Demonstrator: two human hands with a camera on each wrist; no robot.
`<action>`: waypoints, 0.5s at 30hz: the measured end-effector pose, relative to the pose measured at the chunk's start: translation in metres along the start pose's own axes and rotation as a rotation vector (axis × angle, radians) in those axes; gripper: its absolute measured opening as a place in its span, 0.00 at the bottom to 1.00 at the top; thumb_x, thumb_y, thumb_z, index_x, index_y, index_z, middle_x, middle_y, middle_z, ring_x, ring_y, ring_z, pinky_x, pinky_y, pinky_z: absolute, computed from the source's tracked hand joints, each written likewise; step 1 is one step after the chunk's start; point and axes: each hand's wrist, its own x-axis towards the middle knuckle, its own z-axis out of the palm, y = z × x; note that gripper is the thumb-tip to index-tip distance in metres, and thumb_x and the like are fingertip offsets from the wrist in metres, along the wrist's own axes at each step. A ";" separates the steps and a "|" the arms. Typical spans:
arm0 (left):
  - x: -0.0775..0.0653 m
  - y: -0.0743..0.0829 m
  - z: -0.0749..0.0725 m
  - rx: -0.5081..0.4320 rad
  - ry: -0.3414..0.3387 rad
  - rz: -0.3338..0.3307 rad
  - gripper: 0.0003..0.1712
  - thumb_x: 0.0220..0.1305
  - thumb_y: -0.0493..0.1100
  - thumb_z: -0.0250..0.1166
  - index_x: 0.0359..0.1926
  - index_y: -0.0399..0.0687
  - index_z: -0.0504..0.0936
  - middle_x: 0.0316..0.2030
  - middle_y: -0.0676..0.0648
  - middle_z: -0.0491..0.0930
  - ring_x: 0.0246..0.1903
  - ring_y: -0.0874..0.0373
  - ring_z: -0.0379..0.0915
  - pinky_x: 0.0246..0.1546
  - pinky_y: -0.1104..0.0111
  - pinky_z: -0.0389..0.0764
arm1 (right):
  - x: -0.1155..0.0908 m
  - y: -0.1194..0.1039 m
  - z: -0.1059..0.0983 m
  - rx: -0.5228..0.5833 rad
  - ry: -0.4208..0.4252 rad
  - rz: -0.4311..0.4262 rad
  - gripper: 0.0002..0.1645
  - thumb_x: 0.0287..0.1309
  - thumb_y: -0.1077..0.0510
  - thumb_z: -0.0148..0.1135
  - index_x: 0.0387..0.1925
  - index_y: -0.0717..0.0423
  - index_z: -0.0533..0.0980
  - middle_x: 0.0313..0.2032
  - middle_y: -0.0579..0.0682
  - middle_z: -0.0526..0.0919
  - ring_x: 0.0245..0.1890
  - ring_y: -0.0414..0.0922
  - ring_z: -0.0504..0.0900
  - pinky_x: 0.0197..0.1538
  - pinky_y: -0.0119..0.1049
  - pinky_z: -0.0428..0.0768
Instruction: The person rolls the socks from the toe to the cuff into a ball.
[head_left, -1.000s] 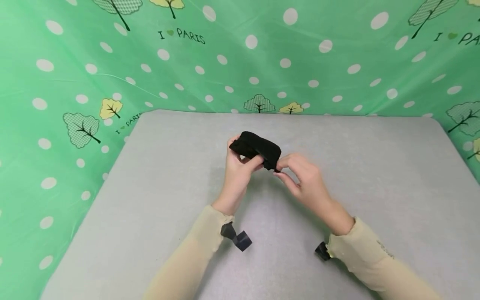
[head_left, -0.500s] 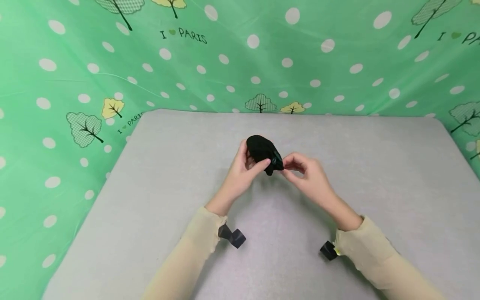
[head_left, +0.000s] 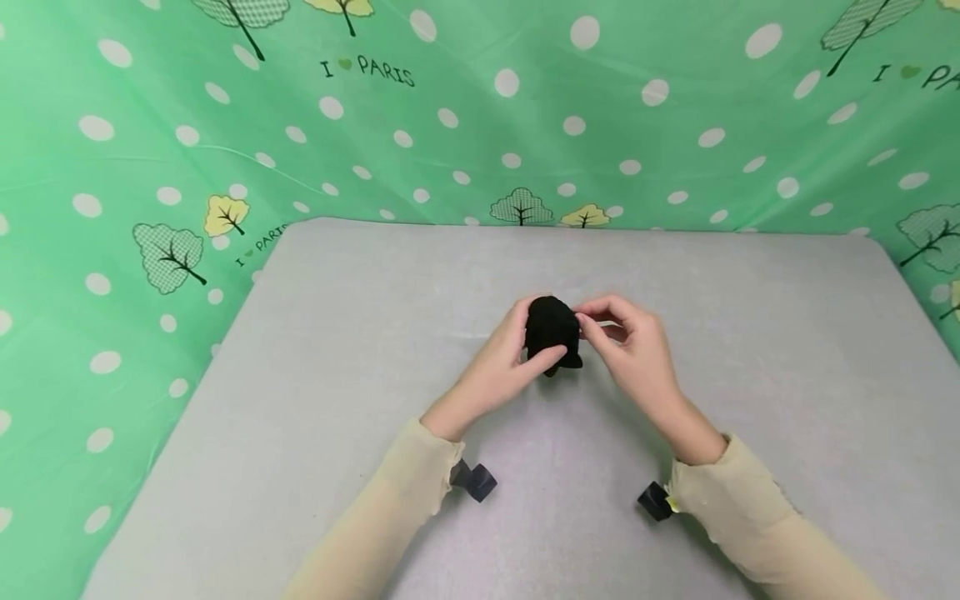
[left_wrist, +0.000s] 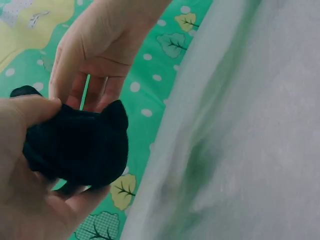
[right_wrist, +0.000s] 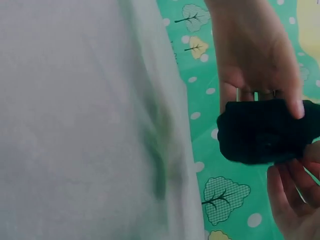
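Note:
A small, soft-looking black fabric object (head_left: 551, 329) with pointed, ear-like corners is held above the grey table. Whether it is a pouch or a folded piece of cloth, I cannot tell. My left hand (head_left: 495, 367) grips it from the left, its thumb across the near face and its fingers behind. From the right, my right hand (head_left: 633, 350) pinches the object's upper right edge between thumb and fingertips. In the left wrist view two corners of the black object (left_wrist: 80, 145) stick up. The right wrist view shows the object's broader side (right_wrist: 265, 130).
The grey table (head_left: 315, 375) spreads under both arms. A green cloth (head_left: 450, 108) with white dots and printed trees hangs behind and to the left. Dark straps or mounts (head_left: 480, 483) hang from the light sleeves at both wrists.
My left hand has brought the black object rightward and slightly nearer, turning it so a narrower end shows. The right fingertips have shifted from its lower corner to its upper right edge.

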 end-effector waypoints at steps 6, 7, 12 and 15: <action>0.001 0.002 0.002 -0.100 0.063 -0.033 0.27 0.68 0.41 0.64 0.65 0.45 0.69 0.61 0.44 0.75 0.58 0.52 0.75 0.55 0.61 0.82 | 0.000 0.003 0.003 -0.097 0.034 -0.063 0.04 0.64 0.69 0.58 0.36 0.65 0.79 0.36 0.57 0.85 0.39 0.37 0.82 0.42 0.17 0.79; 0.002 0.002 0.002 -0.081 0.095 -0.032 0.25 0.67 0.41 0.66 0.62 0.44 0.72 0.58 0.43 0.78 0.55 0.52 0.76 0.52 0.63 0.83 | -0.001 0.003 0.004 -0.077 0.031 -0.080 0.04 0.64 0.70 0.58 0.36 0.66 0.79 0.36 0.57 0.84 0.39 0.38 0.82 0.43 0.17 0.79; 0.005 0.000 0.003 0.050 0.232 -0.059 0.20 0.60 0.38 0.67 0.54 0.46 0.78 0.48 0.44 0.85 0.45 0.53 0.81 0.39 0.70 0.85 | -0.003 0.009 0.005 0.026 0.007 -0.225 0.03 0.63 0.73 0.57 0.34 0.67 0.76 0.33 0.58 0.80 0.39 0.34 0.76 0.48 0.21 0.77; 0.006 0.000 0.002 0.111 0.272 -0.067 0.19 0.59 0.37 0.67 0.53 0.47 0.79 0.47 0.44 0.85 0.44 0.53 0.82 0.36 0.69 0.84 | -0.004 0.010 0.005 0.037 -0.016 -0.313 0.03 0.61 0.72 0.58 0.33 0.64 0.76 0.32 0.57 0.79 0.38 0.37 0.76 0.48 0.25 0.75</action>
